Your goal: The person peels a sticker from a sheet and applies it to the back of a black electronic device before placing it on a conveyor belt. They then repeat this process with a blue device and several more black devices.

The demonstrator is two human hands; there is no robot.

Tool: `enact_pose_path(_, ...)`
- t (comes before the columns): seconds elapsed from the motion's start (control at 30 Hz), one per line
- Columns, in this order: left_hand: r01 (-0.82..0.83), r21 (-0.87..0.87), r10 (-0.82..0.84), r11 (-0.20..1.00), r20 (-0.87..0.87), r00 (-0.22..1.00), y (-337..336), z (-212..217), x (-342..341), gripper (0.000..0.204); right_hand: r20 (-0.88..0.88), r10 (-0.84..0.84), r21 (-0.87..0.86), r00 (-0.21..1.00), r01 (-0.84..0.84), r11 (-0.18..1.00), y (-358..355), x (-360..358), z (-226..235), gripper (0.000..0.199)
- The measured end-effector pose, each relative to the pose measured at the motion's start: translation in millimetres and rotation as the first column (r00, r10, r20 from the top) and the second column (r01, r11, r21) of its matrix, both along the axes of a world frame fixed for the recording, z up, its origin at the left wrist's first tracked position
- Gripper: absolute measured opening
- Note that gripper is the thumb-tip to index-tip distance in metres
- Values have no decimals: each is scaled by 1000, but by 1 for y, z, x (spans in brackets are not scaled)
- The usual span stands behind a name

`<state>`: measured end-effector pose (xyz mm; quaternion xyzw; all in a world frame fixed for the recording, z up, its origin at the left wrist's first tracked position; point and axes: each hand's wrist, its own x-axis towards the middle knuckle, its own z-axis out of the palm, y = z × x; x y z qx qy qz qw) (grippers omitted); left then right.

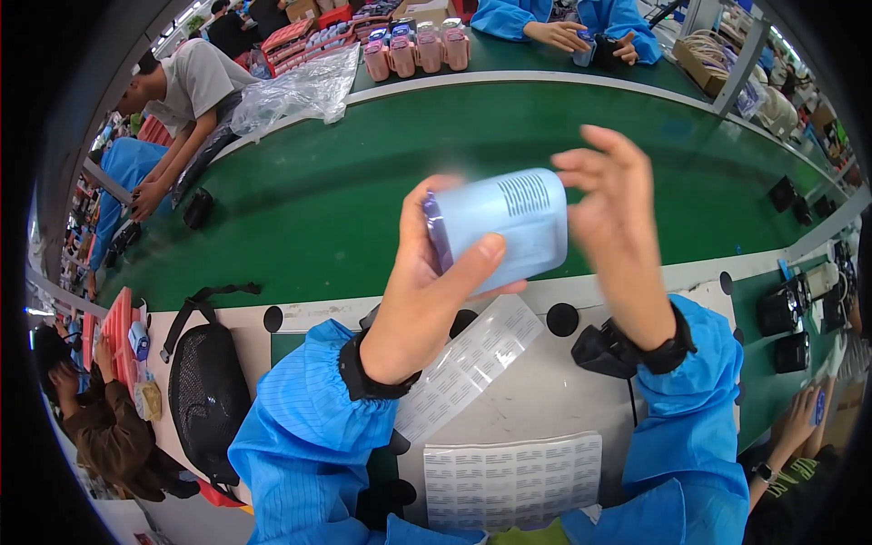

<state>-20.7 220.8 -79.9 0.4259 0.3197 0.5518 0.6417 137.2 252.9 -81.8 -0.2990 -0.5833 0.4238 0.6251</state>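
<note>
A light-blue plastic housing (pixel 509 227) with rounded edges, rows of dark vent slots and a purple end is gripped in my left hand (pixel 440 263). My left thumb lies across its face, and the fingers go behind it. It is held tilted above the bench. My right hand (pixel 610 195) is raised beside the housing's right end, fingers apart and slightly blurred; whether a fingertip touches the housing I cannot tell. Below my hands, a sheet of printed labels (pixel 472 368) lies slantwise on the white bench top. Another label sheet (pixel 513 481) lies nearer to me.
A green belt (pixel 345 182) runs across beyond the bench. On its far side stand several pink housings (pixel 418 53) beside clear plastic wrap (pixel 300 86), and a co-worker's hands (pixel 559 36) hold a small item. A black mesh bag (pixel 209 391) lies at left, black devices (pixel 786 313) at right.
</note>
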Motion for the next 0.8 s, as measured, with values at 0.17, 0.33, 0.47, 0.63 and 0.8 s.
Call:
enact_pose_path(0.17,66,-68,-76,996,-165,983,12,-16,-12,52,451,343,-118,824,-326,938,23,7,-18,43)
enact_pose_path(0.33,312,204,19,928,-861,509,35,-46,-30,48,694,-94,-21,713,151,988,109,76,-72,42)
enact_pose_path(0.47,585,-62,6,809,-994,-113,26,-57,-30,40,568,-137,-131,812,254,958,146,111,-118,44)
enact_pose_path(0.63,618,-94,-113,781,-994,-8,29,-59,-34,28,553,-572,428,605,383,819,154,109,-120,49)
enact_pose_path(0.8,431,-24,-239,902,-858,454,35,-60,-49,30,679,319,-131,661,-319,939,65,28,-42,48)
